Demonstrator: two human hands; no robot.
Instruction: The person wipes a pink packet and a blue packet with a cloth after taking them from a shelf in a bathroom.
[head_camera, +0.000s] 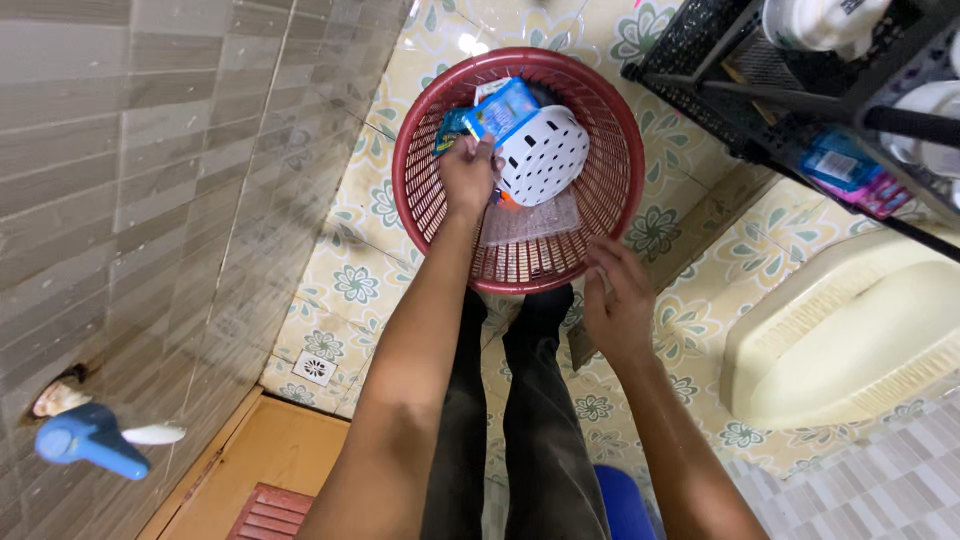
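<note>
A round red plastic basket stands on the patterned floor tiles. Inside it lie a white perforated container, a blue packet, a teal packet and a clear plastic sheet. My left hand reaches into the basket, fingers closed at the blue packet's lower edge beside the white container. My right hand hovers just outside the basket's near rim with loosely curled fingers, holding nothing I can see.
A tiled wall with a blue tap runs along the left. A black wire rack with bottles and a pink-blue packet stands at the upper right. A cream squat toilet lies right. My dark-trousered legs stand below.
</note>
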